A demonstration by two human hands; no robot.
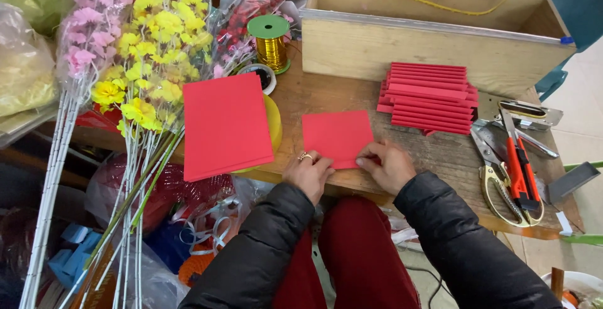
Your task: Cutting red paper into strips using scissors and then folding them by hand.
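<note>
Now, left hand (308,172) and right hand (388,166) — both grips pinching one red paper sheet (337,136)

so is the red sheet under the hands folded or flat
Being folded: the red sheet lies mostly flat, while the left hand and right hand press a fold along its near edge.

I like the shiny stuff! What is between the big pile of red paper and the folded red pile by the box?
In the head view, the single red sheet lies there, pressed by the left hand and right hand; otherwise bare wooden table.
</note>
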